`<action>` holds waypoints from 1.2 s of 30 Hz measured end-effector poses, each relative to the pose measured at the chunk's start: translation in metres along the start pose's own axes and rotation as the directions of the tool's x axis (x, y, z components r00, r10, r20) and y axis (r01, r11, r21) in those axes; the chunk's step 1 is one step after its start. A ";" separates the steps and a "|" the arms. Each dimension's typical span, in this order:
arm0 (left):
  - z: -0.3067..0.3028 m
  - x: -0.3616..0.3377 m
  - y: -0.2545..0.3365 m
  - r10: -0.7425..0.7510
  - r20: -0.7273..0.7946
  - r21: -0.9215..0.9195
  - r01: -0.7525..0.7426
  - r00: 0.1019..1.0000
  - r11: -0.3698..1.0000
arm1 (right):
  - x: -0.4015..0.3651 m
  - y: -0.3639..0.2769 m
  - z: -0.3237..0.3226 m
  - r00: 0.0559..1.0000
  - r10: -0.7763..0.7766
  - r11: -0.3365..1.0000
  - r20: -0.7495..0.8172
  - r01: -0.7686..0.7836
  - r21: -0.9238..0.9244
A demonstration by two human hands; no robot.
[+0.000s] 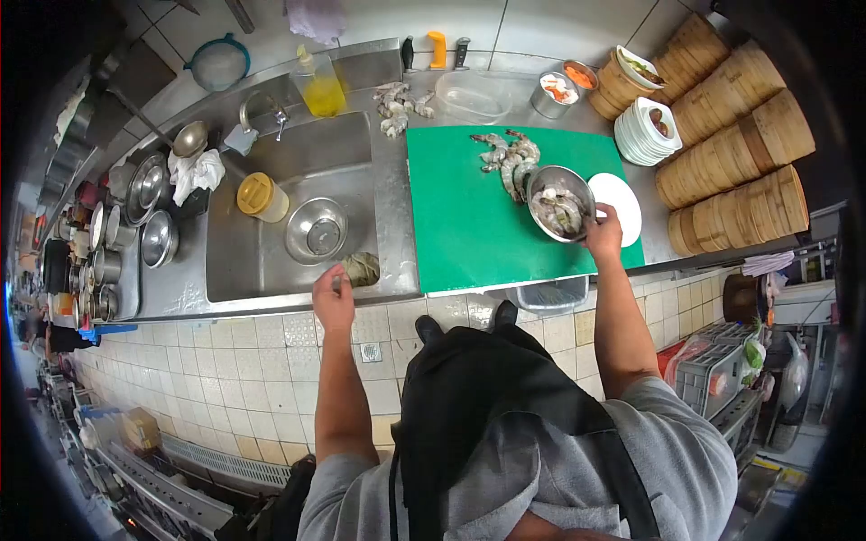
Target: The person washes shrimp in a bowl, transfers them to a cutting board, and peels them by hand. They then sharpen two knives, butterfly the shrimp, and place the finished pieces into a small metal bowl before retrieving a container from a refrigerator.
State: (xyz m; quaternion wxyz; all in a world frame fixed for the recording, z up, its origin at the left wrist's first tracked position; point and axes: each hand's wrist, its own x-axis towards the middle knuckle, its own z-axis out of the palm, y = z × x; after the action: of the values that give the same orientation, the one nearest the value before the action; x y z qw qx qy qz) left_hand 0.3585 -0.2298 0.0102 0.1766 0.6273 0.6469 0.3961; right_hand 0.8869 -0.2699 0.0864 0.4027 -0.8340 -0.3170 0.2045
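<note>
My right hand [603,233] grips the rim of a metal bowl [538,215] and holds it tilted over the green cutting board [460,225]. Grey raw shrimp [557,209] lie inside the bowl. More shrimp [512,162] rest on the board just beyond it. A white plate [621,206] sits partly behind my right hand. Over the sink's front edge is my left hand [334,299], fingers loosely curled with a gap at the thumb and nothing visible in them. Beside it, in the sink corner, lies a crumpled greenish-brown cloth-like thing [363,269].
The steel sink [298,167] holds a yellow-lidded container [262,197] and a strainer bowl [316,230]. Another shrimp pile [397,106] and a clear tray [472,96] stand behind the board. Bamboo steamers [735,149] and stacked white dishes [645,133] line the right.
</note>
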 end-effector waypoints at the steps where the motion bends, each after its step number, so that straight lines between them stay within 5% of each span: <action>1: 0.006 0.002 0.004 0.000 0.002 -0.002 0.000 1.000 1.000 | 0.007 0.001 0.003 0.999 -0.003 0.999 -0.041 0.001 -0.043; 3: 0.010 0.002 0.014 -0.020 -0.019 0.239 0.024 1.000 0.971 | 0.008 -0.012 -0.006 0.998 0.069 0.996 -0.002 -0.069 -0.048; 5: 0.018 0.003 0.008 -0.007 -0.064 0.232 0.022 0.998 0.972 | 0.022 -0.014 -0.015 0.937 -0.344 0.763 -0.059 0.242 -0.600; 6: 0.018 0.004 0.012 -0.011 -0.047 0.275 0.024 0.999 0.961 | 0.020 -0.049 -0.016 0.967 -0.246 0.827 -0.060 0.177 -0.533; 13: 0.016 0.008 0.018 0.057 -0.019 0.420 -0.044 0.998 0.906 | 0.121 -0.201 0.116 0.818 -0.523 0.831 0.239 0.551 -0.069; 15: 0.013 0.010 0.024 -0.080 0.042 0.448 0.053 0.996 0.893 | 0.166 -0.234 0.186 0.776 -0.598 0.778 0.201 0.623 -0.088; 16: 0.015 0.011 0.021 -0.036 0.010 0.444 0.028 0.999 0.896 | 0.188 -0.246 0.217 0.756 -0.628 0.755 0.186 0.649 -0.091; 19: 0.015 0.010 0.021 -0.050 -0.007 0.448 0.048 0.999 0.893 | 0.219 -0.285 0.278 0.799 -0.550 0.753 0.243 0.600 -0.270; 21: 0.012 0.011 0.024 -0.084 0.015 0.458 0.068 0.996 0.887 | 0.223 -0.303 0.297 0.902 -0.360 0.811 0.238 0.429 -0.399; 23: 0.012 0.013 0.025 -0.109 0.038 0.456 0.080 0.993 0.886 | 0.228 -0.307 0.310 0.898 -0.371 0.781 0.236 0.440 -0.443; 29: 0.013 0.013 0.018 -0.114 0.036 0.452 0.086 0.993 0.888 | 0.248 -0.322 0.290 0.867 -0.477 0.751 0.145 0.488 -0.445; 31: 0.012 0.011 0.020 -0.099 0.015 0.458 0.081 0.995 0.885 | 0.254 -0.344 0.261 0.728 -0.684 0.658 0.050 0.645 -0.389; 35: 0.013 0.010 0.015 -0.084 0.014 0.454 0.068 0.996 0.889 | 0.244 -0.395 0.167 0.708 -0.664 0.740 -0.240 0.669 -0.071; 36: 0.013 0.010 0.015 -0.086 0.016 0.453 0.070 0.996 0.889 | 0.210 -0.404 0.131 0.783 -0.568 0.807 -0.255 0.590 0.016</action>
State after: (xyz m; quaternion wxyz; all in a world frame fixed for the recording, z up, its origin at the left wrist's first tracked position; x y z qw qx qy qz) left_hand 0.3764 -0.2182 0.0164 0.0533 0.6315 0.7427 0.2165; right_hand 0.8118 0.1384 0.3141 0.5201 -0.6945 -0.4969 -0.0158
